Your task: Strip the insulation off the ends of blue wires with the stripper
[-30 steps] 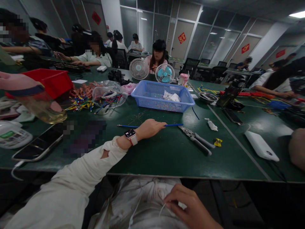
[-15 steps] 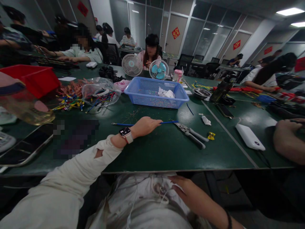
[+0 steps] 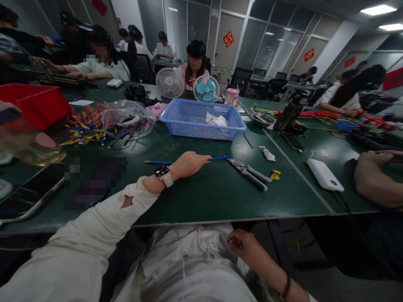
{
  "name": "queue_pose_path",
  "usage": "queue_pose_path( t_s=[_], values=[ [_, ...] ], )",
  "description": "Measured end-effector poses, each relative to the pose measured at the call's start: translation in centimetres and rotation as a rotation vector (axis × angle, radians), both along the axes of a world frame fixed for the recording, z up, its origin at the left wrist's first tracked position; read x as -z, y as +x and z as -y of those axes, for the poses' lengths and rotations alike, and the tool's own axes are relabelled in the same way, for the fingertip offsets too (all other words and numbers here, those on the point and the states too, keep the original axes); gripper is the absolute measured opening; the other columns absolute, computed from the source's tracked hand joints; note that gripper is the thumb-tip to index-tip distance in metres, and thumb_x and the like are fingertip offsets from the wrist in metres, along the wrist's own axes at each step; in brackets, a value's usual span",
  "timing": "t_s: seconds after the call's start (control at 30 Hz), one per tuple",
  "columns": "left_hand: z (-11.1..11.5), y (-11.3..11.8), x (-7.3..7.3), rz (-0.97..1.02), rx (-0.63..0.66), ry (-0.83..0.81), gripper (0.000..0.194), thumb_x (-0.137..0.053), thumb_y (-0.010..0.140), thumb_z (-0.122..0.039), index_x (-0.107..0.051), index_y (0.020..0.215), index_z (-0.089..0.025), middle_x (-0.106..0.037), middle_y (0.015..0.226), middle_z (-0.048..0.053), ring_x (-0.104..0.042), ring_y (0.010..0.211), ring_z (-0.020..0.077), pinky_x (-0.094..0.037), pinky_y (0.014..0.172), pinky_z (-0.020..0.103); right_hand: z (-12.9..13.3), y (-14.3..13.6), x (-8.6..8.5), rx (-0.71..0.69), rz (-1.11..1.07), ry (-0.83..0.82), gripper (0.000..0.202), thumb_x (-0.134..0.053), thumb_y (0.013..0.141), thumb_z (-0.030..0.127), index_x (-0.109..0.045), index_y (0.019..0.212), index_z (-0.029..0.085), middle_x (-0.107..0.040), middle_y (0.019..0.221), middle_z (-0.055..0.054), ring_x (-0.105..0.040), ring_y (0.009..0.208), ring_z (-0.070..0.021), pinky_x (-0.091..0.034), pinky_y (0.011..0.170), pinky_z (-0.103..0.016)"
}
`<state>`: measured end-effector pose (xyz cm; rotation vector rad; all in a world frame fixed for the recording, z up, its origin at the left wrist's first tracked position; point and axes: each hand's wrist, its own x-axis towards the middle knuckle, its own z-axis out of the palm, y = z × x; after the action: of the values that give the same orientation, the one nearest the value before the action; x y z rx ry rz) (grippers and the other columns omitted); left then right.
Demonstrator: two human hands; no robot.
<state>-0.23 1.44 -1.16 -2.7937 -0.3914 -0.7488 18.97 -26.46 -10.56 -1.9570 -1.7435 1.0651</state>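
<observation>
My left hand (image 3: 190,164), with a watch on its wrist, is closed on a blue wire (image 3: 217,158) that lies crosswise over the green table (image 3: 189,205). A metal terminal shows at the wire's left end. The right end of the wire reaches the jaws of grey-handled pliers (image 3: 247,171) lying on the table. Below the table edge, my right hand (image 3: 242,243) is over my lap by the pale clothing, its fingers curled; whether they hold anything is hidden.
Behind the wire stands a blue basket (image 3: 201,130) with white tissue (image 3: 217,120). Bagged wires (image 3: 127,121) and a red bin (image 3: 36,105) are at left. A yellow piece (image 3: 275,174) and a white power bank (image 3: 324,174) lie right. Another person's arm (image 3: 374,180) rests far right.
My right hand has risen slightly off the pale clothing, and its fingers have curled. My left hand still holds the blue wire. The view has shifted a little.
</observation>
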Motion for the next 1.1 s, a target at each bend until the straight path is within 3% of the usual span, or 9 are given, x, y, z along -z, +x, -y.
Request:
queue_pose_path(
  t_s=[0.13, 0.23, 0.47, 0.63, 0.73, 0.93, 1.1],
  values=[
    [-0.1, 0.0, 0.0, -0.013, 0.005, -0.002, 0.031, -0.038, 0.101, -0.029, -0.059, 0.116, -0.012, -0.074, 0.092, 0.009, -0.067, 0.069, 0.0161, -0.044, 0.063, 0.027, 0.0, -2.3, -0.8, -0.183, 0.036, -0.041, 0.025, -0.053, 0.082, 0.017, -0.071, 0.098, 0.022, -0.068, 0.1, -0.005, -0.063, 0.09, -0.0151, -0.044, 0.08, -0.021],
    [-0.1, 0.0, 0.0, 0.002, 0.018, 0.006, 0.03, -0.038, 0.101, -0.029, -0.059, 0.114, -0.012, -0.075, 0.092, 0.009, -0.067, 0.068, 0.0165, -0.044, 0.062, 0.027, -0.2, -3.2, -0.5, -0.244, 0.135, -0.1, 0.029, -0.049, 0.082, 0.013, -0.069, 0.102, 0.021, -0.067, 0.107, -0.007, -0.062, 0.097, -0.0168, -0.043, 0.085, -0.023],
    [0.0, 0.0, 0.0, -0.013, 0.015, 0.004, 0.03, -0.039, 0.101, -0.029, -0.058, 0.116, -0.012, -0.074, 0.09, 0.009, -0.068, 0.069, 0.0162, -0.044, 0.062, 0.027, -0.6, -3.6, -0.4, -0.254, 0.2, -0.143, 0.027, -0.047, 0.081, 0.013, -0.068, 0.097, 0.017, -0.069, 0.103, -0.01, -0.063, 0.096, -0.0199, -0.044, 0.083, -0.025],
    [0.1, 0.0, 0.0, -0.005, 0.017, 0.01, 0.031, -0.036, 0.101, -0.028, -0.058, 0.115, -0.011, -0.074, 0.09, 0.009, -0.067, 0.069, 0.0161, -0.044, 0.061, 0.027, -0.3, -2.6, -1.1, -0.195, 0.154, -0.129, 0.021, -0.05, 0.081, 0.017, -0.065, 0.096, 0.019, -0.07, 0.088, -0.006, -0.064, 0.079, -0.0162, -0.044, 0.07, -0.022],
    [0.0, 0.1, 0.0, -0.009, 0.031, 0.02, 0.03, -0.036, 0.102, -0.027, -0.058, 0.115, -0.011, -0.074, 0.087, 0.008, -0.067, 0.067, 0.0162, -0.043, 0.06, 0.028, 0.6, -1.5, -1.8, -0.184, 0.106, -0.073, 0.024, -0.049, 0.081, 0.014, -0.063, 0.099, 0.02, -0.07, 0.088, -0.004, -0.065, 0.08, -0.0143, -0.044, 0.072, -0.02],
    [0.0, 0.1, 0.1, 0.001, 0.043, 0.013, 0.029, -0.036, 0.102, -0.027, -0.058, 0.113, -0.012, -0.074, 0.088, 0.008, -0.067, 0.067, 0.0154, -0.044, 0.06, 0.027, 2.4, 0.1, -4.8, -0.254, 0.112, 0.001, 0.021, -0.051, 0.083, 0.015, -0.067, 0.094, 0.023, -0.069, 0.095, -0.004, -0.065, 0.089, -0.0159, -0.045, 0.078, -0.022],
    [0.0, 0.2, 0.2, 0.002, 0.046, -0.012, 0.03, -0.036, 0.102, -0.028, -0.058, 0.113, -0.011, -0.074, 0.09, 0.009, -0.067, 0.068, 0.0162, -0.044, 0.061, 0.027, 1.4, 0.2, -10.4, -0.239, -0.014, 0.001, 0.019, -0.053, 0.088, 0.036, -0.069, 0.086, 0.025, -0.072, 0.081, -0.003, -0.067, 0.076, -0.0157, -0.048, 0.069, -0.022]
  ],
)
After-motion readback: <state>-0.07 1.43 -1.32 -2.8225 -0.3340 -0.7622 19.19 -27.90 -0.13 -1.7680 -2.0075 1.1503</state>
